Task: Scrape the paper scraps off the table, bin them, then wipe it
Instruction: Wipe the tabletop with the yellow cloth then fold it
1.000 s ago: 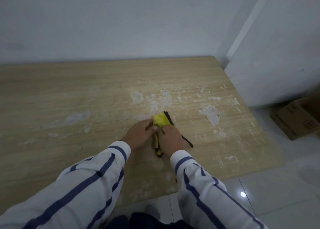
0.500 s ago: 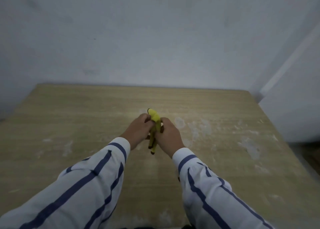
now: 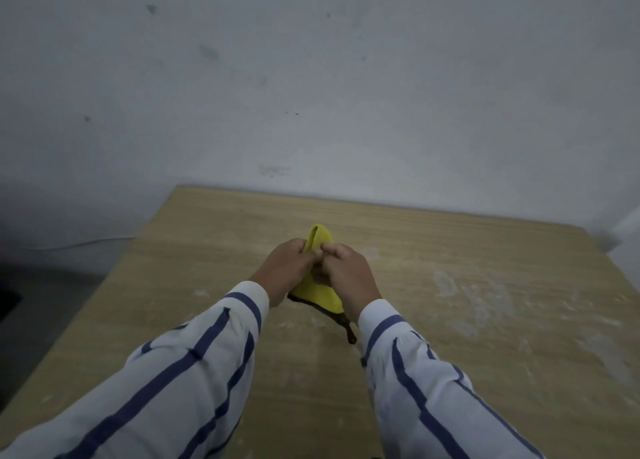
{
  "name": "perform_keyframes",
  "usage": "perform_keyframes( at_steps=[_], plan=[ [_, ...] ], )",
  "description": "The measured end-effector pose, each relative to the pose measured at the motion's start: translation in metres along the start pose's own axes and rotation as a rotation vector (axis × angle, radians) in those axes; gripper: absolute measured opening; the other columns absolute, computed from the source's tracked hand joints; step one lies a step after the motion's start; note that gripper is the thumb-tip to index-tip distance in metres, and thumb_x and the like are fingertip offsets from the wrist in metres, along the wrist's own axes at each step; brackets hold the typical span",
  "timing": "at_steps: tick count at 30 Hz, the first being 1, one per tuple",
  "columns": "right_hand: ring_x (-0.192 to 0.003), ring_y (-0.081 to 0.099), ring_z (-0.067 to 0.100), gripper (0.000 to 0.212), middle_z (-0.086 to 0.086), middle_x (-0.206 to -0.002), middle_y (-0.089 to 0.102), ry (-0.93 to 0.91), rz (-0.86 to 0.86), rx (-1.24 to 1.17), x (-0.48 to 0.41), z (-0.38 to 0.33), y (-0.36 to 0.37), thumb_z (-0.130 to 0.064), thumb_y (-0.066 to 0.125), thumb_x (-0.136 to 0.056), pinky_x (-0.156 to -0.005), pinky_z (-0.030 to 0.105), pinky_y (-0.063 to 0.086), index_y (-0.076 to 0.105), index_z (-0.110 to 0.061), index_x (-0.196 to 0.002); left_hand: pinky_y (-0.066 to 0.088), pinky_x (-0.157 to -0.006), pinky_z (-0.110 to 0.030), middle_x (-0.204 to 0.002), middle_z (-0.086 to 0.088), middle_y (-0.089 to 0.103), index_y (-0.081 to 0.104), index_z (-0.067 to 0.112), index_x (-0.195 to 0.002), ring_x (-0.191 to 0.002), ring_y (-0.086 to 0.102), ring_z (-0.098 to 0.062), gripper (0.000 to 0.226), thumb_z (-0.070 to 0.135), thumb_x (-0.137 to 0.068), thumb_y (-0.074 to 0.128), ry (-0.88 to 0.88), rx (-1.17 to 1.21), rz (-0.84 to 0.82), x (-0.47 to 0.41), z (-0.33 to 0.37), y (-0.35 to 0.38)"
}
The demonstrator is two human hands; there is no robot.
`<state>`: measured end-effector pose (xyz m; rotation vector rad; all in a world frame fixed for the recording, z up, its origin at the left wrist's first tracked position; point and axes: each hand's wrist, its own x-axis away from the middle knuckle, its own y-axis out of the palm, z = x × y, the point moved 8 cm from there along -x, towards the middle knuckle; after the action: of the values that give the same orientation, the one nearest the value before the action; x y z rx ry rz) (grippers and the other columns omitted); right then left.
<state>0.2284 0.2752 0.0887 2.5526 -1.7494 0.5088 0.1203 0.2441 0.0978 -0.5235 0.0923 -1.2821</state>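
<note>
A yellow cloth [image 3: 317, 290] with a dark edge hangs between both hands above the middle of the wooden table [image 3: 214, 250]. My left hand [image 3: 285, 268] pinches its upper part from the left, and my right hand [image 3: 349, 275] grips it from the right, thumbs nearly touching. A fold of the cloth sticks up above the fingers, and a dark corner dangles below the right wrist. White paper residue [image 3: 446, 283] is smeared on the table to the right of my hands.
A pale wall [image 3: 311, 94] stands directly behind the table's far edge. The table's left edge drops to a dark floor [image 3: 52, 306], where a thin white cable [image 3: 86, 243] runs along the wall.
My view has swung left and up, so the table sits lower and the cardboard box is out of sight. Both hands lifted the cloth off the table and spread it wider.
</note>
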Motion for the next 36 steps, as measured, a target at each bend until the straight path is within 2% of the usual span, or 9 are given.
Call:
perform_keyframes(
  at_steps=[2,7,11,15,21,26,30,32,36],
  plan=[
    [-0.086,0.066,0.022,0.03,0.01,-0.096,0.067,0.031,-0.064,-0.059,-0.004,-0.005,0.016,-0.004,0.052,-0.084,-0.081,0.038,0.057,0.06,-0.015,-0.112,0.039,-0.061,-0.032,-0.085,-0.008,0.06,0.06,0.005,-0.095,-0.072,0.052,-0.019,0.025,0.029,-0.088,0.053,0.013,-0.062,0.009,-0.001,-0.005,-0.019],
    [-0.104,0.052,0.017,0.045,-0.003,-0.119,0.049,-0.208,-0.046,0.324,-0.018,-0.043,0.029,-0.01,0.056,-0.078,-0.084,0.041,0.053,0.05,-0.025,-0.12,0.035,-0.057,-0.026,-0.086,-0.004,0.054,0.054,0.01,-0.096,-0.073,0.049,-0.017,0.017,0.019,-0.096,0.04,0.105,-0.34,-0.07,-0.01,-0.003,-0.046],
    [-0.065,0.043,0.022,0.009,0.01,-0.073,0.047,-0.224,-0.138,0.515,-0.029,-0.053,0.052,-0.009,0.053,-0.073,-0.059,0.038,0.036,0.045,-0.013,-0.071,0.033,-0.053,-0.023,-0.084,-0.003,0.053,0.052,0.011,-0.099,-0.071,0.049,-0.02,0.012,0.016,-0.094,0.042,0.157,-0.487,-0.086,-0.013,-0.007,-0.06],
    [-0.058,0.043,0.023,0.028,0.011,-0.065,0.04,-0.234,-0.119,0.454,-0.045,-0.056,0.06,-0.015,0.056,-0.075,-0.055,0.037,0.034,0.031,-0.016,-0.063,0.031,-0.05,-0.024,-0.075,-0.001,0.05,0.051,0.01,-0.091,-0.064,0.045,-0.019,0.007,0.015,-0.09,0.048,0.082,-0.569,0.005,-0.013,-0.026,-0.092],
    [-0.078,0.067,0.028,0.017,0.009,-0.091,0.064,-0.138,-0.223,0.322,-0.062,-0.056,0.094,-0.028,0.054,-0.087,-0.065,0.043,0.057,0.053,-0.011,-0.088,0.041,-0.05,-0.031,-0.068,-0.009,0.055,0.059,0.006,-0.093,-0.055,0.05,-0.024,0.012,0.017,-0.088,0.057,-0.116,0.031,0.277,-0.022,-0.075,-0.164],
    [-0.085,0.064,0.03,0.024,0.012,-0.09,0.064,-0.134,-0.234,0.283,-0.093,-0.068,0.15,-0.031,0.06,-0.082,-0.073,0.047,0.053,0.059,-0.008,-0.087,0.056,-0.077,-0.037,-0.099,-0.015,0.065,0.056,0.01,-0.105,-0.088,0.067,-0.027,0.016,0.007,-0.09,0.055,-0.204,0.38,0.292,-0.05,-0.104,-0.208],
    [-0.079,0.056,0.021,0.041,-0.001,-0.076,0.058,-0.051,-0.19,0.193,-0.133,-0.077,0.195,-0.047,0.056,-0.08,-0.073,0.035,0.041,0.067,-0.008,-0.078,0.048,-0.089,-0.034,-0.105,-0.018,0.059,0.06,0.003,-0.099,-0.097,0.059,-0.029,0.014,0.001,-0.091,0.049,-0.147,0.2,0.234,-0.09,-0.113,-0.251],
    [-0.085,0.057,0.018,0.042,-0.004,-0.085,0.062,-0.052,-0.133,0.194,-0.157,-0.087,0.213,-0.05,0.049,-0.085,-0.081,0.033,0.041,0.072,-0.015,-0.079,0.048,-0.082,-0.028,-0.101,-0.01,0.059,0.062,0.007,-0.098,-0.089,0.058,-0.021,0.015,0.008,-0.093,0.047,-0.046,0.123,0.278,-0.112,-0.108,-0.276],
    [-0.082,0.055,0.02,0.026,0.005,-0.084,0.06,-0.321,-0.047,0.36,-0.2,-0.107,0.252,-0.027,0.051,-0.085,-0.078,0.033,0.043,0.064,-0.007,-0.075,0.039,-0.06,-0.03,-0.08,-0.001,0.058,0.061,0.013,-0.085,-0.071,0.051,-0.017,0.018,0.027,-0.09,0.051,-0.016,0.007,0.443,-0.152,-0.12,-0.309]
  ],
)
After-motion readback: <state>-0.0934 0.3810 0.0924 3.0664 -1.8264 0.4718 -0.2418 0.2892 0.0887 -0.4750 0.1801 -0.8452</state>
